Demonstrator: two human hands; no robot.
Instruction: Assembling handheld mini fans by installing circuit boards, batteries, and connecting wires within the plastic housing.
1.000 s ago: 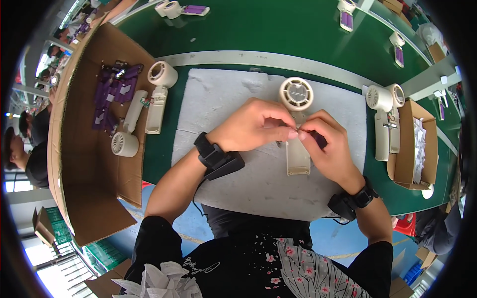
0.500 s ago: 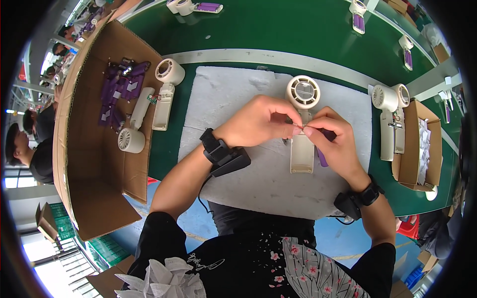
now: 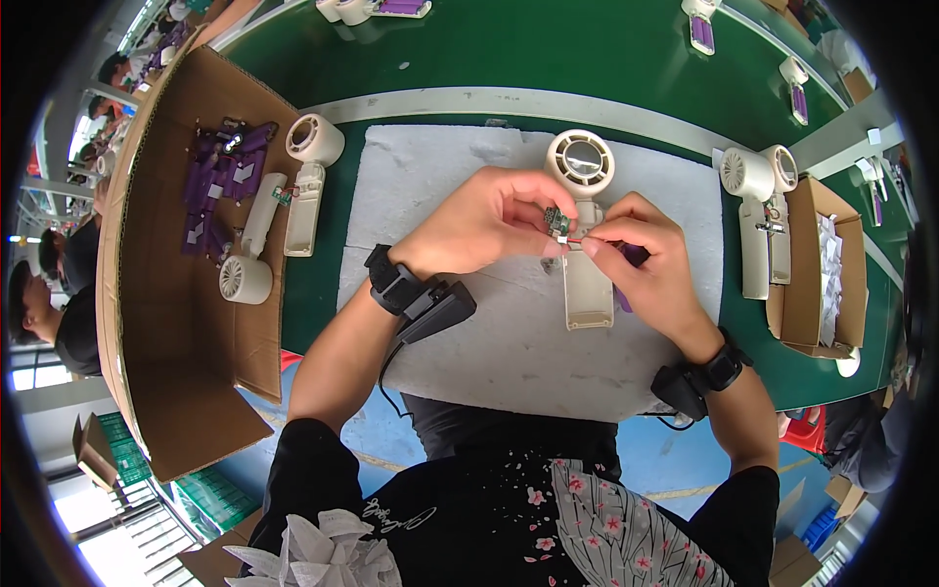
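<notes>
Over grey mat, both hands' fingertips pinch circuit board (small, green)

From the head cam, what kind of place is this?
Likely a factory assembly line for handheld fans. A green conveyor belt carries more units, cream fan housings wait beside a cardboard box of purple parts, and both hands fit a small green circuit board to a fan body.

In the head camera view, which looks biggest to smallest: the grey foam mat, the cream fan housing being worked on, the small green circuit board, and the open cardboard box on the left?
1. Open cardboard box, though it may be flattered by the lens.
2. Grey foam mat, close behind.
3. Cream fan housing.
4. Small green circuit board, pinched at the left hand.
</notes>
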